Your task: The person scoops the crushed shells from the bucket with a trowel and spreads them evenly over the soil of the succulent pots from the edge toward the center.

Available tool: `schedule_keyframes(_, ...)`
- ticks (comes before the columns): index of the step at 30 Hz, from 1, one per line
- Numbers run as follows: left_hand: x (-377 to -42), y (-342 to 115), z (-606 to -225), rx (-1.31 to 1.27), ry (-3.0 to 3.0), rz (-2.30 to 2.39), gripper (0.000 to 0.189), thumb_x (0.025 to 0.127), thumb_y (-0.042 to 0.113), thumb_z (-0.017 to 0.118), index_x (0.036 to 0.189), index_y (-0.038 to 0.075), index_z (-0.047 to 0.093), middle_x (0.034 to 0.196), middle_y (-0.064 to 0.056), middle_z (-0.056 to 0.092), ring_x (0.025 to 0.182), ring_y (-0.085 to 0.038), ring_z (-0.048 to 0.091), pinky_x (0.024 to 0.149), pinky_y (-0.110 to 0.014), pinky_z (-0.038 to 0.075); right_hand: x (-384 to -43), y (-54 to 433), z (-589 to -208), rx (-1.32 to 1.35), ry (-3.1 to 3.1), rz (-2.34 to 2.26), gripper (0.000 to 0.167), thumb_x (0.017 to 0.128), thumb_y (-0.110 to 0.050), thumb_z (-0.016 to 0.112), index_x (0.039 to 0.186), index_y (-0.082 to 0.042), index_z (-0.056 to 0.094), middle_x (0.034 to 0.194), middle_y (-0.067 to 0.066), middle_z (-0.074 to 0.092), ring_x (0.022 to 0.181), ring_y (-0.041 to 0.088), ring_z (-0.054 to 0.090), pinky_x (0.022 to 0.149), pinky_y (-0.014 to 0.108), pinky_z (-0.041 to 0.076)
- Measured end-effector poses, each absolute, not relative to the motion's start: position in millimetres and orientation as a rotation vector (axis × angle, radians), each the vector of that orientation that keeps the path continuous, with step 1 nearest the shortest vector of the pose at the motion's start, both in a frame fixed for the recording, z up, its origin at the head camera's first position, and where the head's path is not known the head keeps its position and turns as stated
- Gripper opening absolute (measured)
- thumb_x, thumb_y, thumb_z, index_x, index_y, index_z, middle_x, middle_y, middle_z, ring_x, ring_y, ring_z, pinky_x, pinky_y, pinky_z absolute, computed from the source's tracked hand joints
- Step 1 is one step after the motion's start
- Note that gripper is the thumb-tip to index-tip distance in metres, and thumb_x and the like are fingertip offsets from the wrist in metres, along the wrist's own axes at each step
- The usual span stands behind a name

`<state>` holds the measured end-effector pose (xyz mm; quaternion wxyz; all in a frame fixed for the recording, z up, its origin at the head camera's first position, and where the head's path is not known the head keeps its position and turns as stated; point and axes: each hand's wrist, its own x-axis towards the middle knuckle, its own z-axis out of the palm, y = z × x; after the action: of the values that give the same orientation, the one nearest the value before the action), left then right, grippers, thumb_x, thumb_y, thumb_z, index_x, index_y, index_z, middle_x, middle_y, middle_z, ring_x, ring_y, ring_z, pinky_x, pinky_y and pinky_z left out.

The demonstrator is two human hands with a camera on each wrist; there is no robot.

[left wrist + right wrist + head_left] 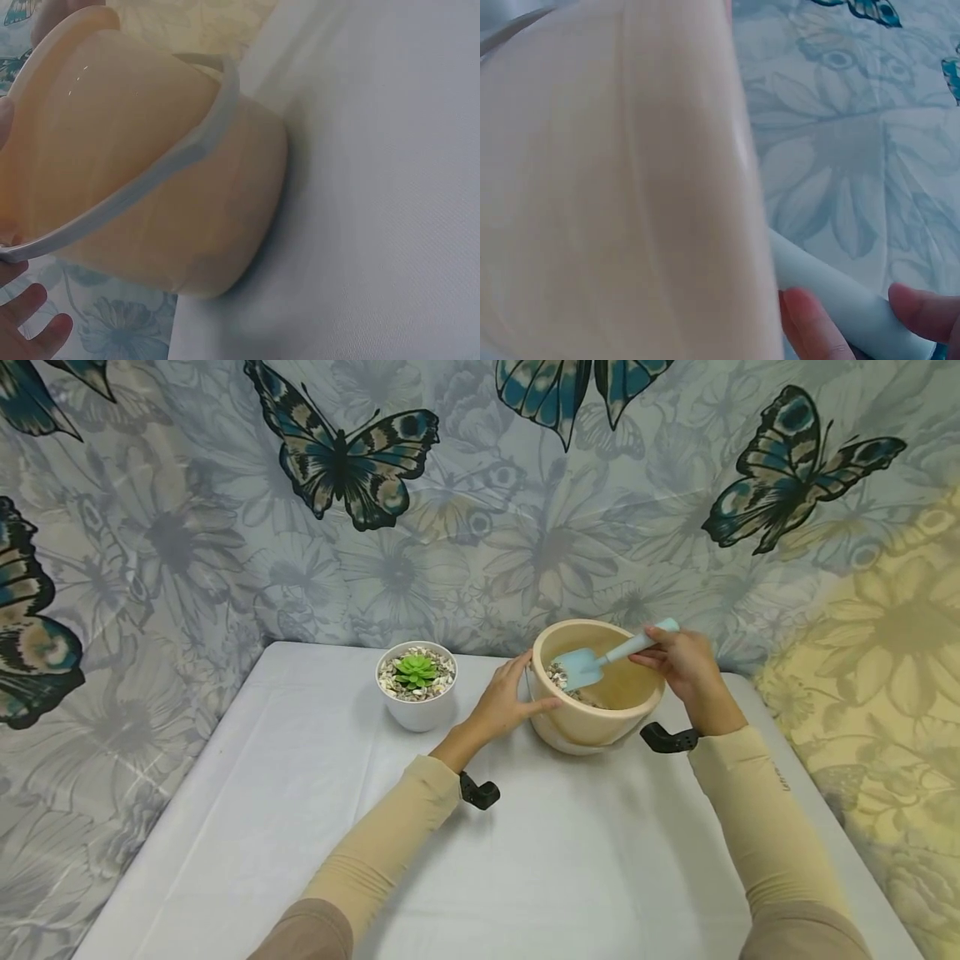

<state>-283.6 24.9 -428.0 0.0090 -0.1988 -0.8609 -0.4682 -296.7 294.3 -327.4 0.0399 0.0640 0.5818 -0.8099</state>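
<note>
In the head view a cream plastic bucket (592, 727) stands at the table's back right, with small mottled stones (557, 675) inside. My left hand (504, 700) rests against its left side, thumb on the front and fingers spread toward the rim. The bucket's grey carry handle (169, 165) hangs down in the left wrist view. Over the bucket's right rim, my right hand (684, 664) grips the handle of a light blue toy shovel (583, 668). The shovel's blade points down-left into the bucket, by the stones. In the right wrist view the bucket's wall hides the blade.
Left of the bucket stands a white pot (417, 710) holding a green succulent (416, 671) among pebbles. A white cloth covers the table (555, 860). Behind it hangs a butterfly-patterned fabric backdrop (472, 552). Black wrist cameras (480, 792) are strapped under both wrists.
</note>
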Motion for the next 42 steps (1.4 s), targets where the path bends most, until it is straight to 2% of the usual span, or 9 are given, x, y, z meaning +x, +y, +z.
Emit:
schedule_keyframes(8, -286, 25, -428, -0.62, -2.694, -1.459, 0.096, 0.083, 0.052, 0.073, 0.156, 0.019, 0.022, 0.16, -0.006, 0.029, 0.148, -0.028, 0.026, 0.118, -0.05, 0.03, -294, 302, -328, 0.203, 1.769, -2.524, 0.007, 0.093, -0.006, 0.063, 0.088, -0.002, 0.064, 0.075, 0.009, 0.071, 0.07, 0.02, 0.074, 0.07, 0.031, 0.061)
schedule_keyframes(18, -285, 24, -426, -0.635, -2.691, -1.426, 0.092, 0.083, 0.052, 0.072, 0.156, 0.023, 0.023, 0.159, -0.005, 0.031, 0.147, -0.028, 0.028, 0.117, -0.05, 0.032, -293, 308, -330, 0.207, 1.708, -2.574, 0.008, 0.093, -0.006, 0.062, 0.088, -0.001, 0.065, 0.077, 0.01, 0.072, 0.071, 0.023, 0.073, 0.072, 0.034, 0.061)
schedule_keyframes(30, -285, 20, -424, -0.656, -2.68, -1.413, 0.088, 0.084, 0.05, 0.072, 0.154, 0.023, 0.027, 0.158, -0.005, 0.031, 0.147, -0.028, 0.027, 0.117, -0.05, 0.031, -290, 311, -325, 0.172, 1.627, -2.649, 0.009, 0.093, -0.006, 0.062, 0.087, 0.0, 0.065, 0.076, 0.012, 0.072, 0.069, 0.025, 0.073, 0.068, 0.035, 0.061)
schedule_keyframes(42, -283, 9, -416, -0.679, -2.689, -1.348, 0.094, 0.08, 0.048, 0.076, 0.153, 0.014, 0.028, 0.157, -0.009, 0.032, 0.146, -0.029, 0.029, 0.118, -0.049, 0.03, -289, 308, -309, 0.17, 1.637, -2.672, 0.007, 0.093, -0.009, 0.063, 0.09, -0.002, 0.063, 0.077, 0.01, 0.071, 0.069, 0.024, 0.073, 0.07, 0.035, 0.061)
